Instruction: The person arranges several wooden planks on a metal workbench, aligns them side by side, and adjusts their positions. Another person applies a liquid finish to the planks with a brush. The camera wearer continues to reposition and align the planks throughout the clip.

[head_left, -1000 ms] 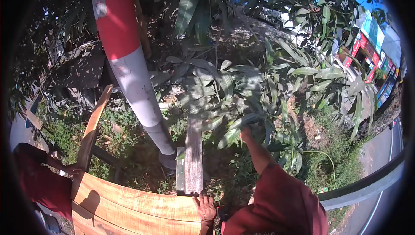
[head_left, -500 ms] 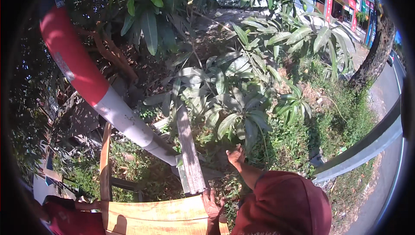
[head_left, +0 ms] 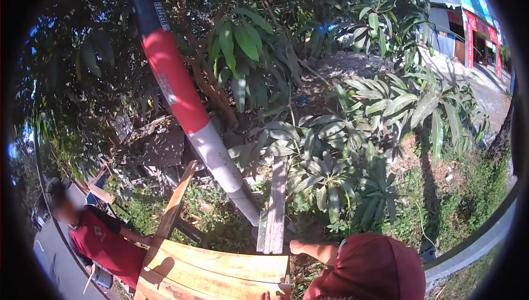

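My right hand (head_left: 297, 246), on an arm coming from a maroon sleeve (head_left: 363, 269), is at the right edge of a weathered grey plank (head_left: 275, 206); its fingers cannot be made out, nor whether they touch the plank. At the bottom edge, only fingertips of my left hand (head_left: 271, 295) show, laid on light yellowish wooden boards (head_left: 220, 275). The boards lie side by side, meeting the grey plank's near end. At their left end a co-worker in a maroon shirt (head_left: 113, 242) rests a hand (head_left: 149, 240) by an upright wooden piece (head_left: 177, 201).
A red, white and black pole (head_left: 212, 148) leans down beside the grey plank. Leafy mango branches (head_left: 330, 181) hang ahead over weeds. A grey metal rail (head_left: 474, 245) curves along the right. The co-worker's other hand is near a small can (head_left: 102, 276) and thin stick. Shops stand far right.
My view has tilted up and turned left, showing more of the co-worker. My right hand has drawn back from pointing ahead to the grey plank's side. My left hand sits lower in the picture.
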{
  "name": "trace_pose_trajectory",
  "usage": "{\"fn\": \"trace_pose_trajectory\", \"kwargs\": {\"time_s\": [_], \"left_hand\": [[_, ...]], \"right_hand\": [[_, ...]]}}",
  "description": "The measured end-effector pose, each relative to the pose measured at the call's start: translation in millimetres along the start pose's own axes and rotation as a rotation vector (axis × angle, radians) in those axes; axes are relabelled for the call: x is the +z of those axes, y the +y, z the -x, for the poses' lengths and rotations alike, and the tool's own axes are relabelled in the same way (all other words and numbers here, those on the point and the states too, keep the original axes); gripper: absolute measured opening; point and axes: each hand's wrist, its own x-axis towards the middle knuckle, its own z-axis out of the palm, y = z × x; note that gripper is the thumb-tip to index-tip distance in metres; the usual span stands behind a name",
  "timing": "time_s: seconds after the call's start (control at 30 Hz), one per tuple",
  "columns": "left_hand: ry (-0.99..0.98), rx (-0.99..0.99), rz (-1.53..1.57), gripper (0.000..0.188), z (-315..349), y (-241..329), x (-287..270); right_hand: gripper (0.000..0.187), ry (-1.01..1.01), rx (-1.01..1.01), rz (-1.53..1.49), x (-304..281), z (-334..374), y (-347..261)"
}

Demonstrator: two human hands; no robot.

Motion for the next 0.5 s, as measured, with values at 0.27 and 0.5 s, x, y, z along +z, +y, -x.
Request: {"fn": "trace_pose_trajectory", "kwargs": {"time_s": [0.27,0.5], "left_hand": [[0.18,-0.151,-0.059,0.052,8.9,3.9,-26.4],[0.245,-0.187,-0.073,0.054,-15.4,3.3,-34.6]], "right_hand": [[0.071,0.278,-0.592,0.384,28.7,34.2,-17.6],[0.061,0.096,-0.393,0.128,19.9,25.1,1.5]]}}
